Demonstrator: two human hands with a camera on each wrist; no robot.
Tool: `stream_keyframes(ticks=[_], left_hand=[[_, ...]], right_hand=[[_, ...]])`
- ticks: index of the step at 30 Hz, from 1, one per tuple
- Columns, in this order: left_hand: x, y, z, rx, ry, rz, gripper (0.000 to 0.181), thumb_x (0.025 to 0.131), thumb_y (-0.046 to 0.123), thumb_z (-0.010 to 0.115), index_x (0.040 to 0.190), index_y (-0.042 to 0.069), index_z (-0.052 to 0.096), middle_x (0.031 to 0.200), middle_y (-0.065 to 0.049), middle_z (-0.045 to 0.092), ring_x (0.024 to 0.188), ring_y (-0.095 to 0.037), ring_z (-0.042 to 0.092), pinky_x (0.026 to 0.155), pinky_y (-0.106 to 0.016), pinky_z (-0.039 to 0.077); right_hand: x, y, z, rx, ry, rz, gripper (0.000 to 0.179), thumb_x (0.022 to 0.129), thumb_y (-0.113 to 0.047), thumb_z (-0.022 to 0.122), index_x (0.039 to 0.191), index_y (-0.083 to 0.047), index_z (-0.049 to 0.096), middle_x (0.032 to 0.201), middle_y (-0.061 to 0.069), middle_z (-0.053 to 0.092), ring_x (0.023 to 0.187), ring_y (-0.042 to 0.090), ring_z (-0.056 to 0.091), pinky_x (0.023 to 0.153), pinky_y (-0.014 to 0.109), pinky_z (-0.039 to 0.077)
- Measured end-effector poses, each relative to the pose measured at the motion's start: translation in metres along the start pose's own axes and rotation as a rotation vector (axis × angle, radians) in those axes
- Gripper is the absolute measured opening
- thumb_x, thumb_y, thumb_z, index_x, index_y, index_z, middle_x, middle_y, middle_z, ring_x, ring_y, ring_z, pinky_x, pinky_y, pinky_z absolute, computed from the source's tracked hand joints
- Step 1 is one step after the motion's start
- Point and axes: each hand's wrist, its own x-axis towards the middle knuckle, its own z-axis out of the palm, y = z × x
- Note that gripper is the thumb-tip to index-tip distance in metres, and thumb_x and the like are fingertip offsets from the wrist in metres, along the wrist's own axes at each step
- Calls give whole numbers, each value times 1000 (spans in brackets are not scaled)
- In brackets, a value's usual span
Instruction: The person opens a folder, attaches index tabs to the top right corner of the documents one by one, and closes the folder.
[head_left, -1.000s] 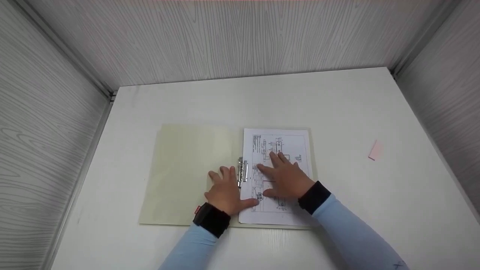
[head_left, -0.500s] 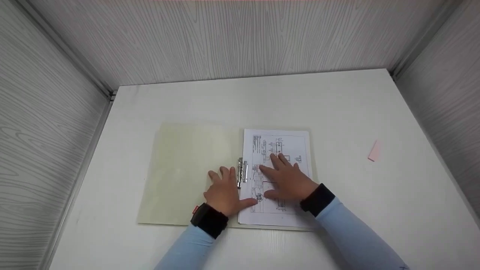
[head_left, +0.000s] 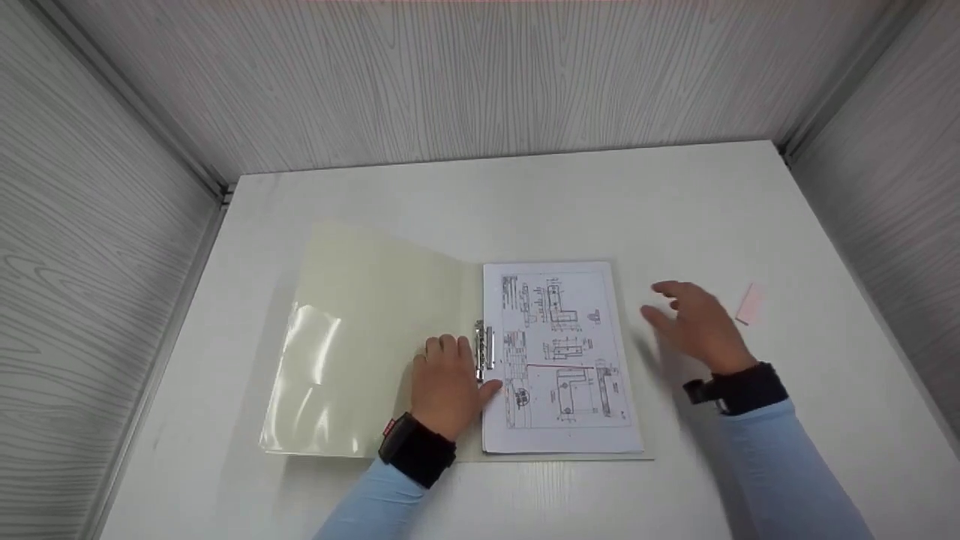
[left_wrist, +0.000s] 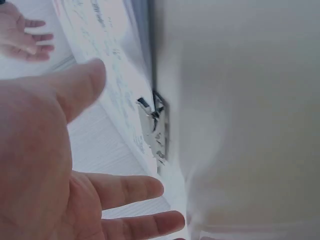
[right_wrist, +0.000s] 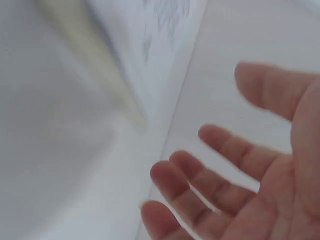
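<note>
Pale yellow-green folder [head_left: 367,322], glossy, lying open on a white table [head_left: 480,210]; its left cover tilted up, highlights on the lower part and a shadow beneath, as the head view alone shows in full.

Left hand [head_left: 446,390], black wristband [head_left: 418,448], light blue sleeve [head_left: 375,506]: over the inner part of the cover, just beside the metal clip, thumb reaching across to the near-left edge of the papers. Grip loose and wide, fingers extended; the left wrist view adds the broad gap between thumb and fingers. Contact with the cover: cannot be told.

Metal clip [head_left: 484,349], at the folder's spine: small and flat from above; the left wrist view gives its raised side profile and dark inner parts [left_wrist: 156,115].

Papers [head_left: 570,337], white, stacked on the folder's right half, beside the clip. Top sheet: technical drawings set sideways and a thin red line, legible as such from the head only.

Right hand [head_left: 701,324], black wristband [head_left: 739,390], light blue sleeve [head_left: 795,472]: between papers and pink pad, apart from both. Grip wide; the right wrist view shows the palm side, fingers slightly bent, thumb well apart.

Pink pad [head_left: 750,303], small, on the table at far right; head view only.
</note>
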Motion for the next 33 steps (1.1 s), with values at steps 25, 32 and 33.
stream_keyframes(ticks=[25,32,33], left_hand=[[16,20,-11,-863,205,89,28,91,26,65,114,9,67,103,-4,67,96,-18,62,81,-31,50],[23,19,-5,-1176,145,104,23,93,22,63,114,12,67,96,5,65,85,-10,60,74,-28,51],[24,20,-4,-1222,124,107,24,93,22,62,114,12,67,96,5,66,85,-10,60,73,-29,51]], right_hand=[[14,111,-50,-64,-60,409,27,83,-22,50,70,1,53,64,9,50,58,22,48,47,31,40],[15,89,-38,-34,-84,320,43,87,-24,54,109,13,52,104,29,56,87,36,53,65,37,44],[14,83,-36,-28,-75,306,39,88,-24,53,107,10,52,102,28,56,86,36,53,65,37,43]])
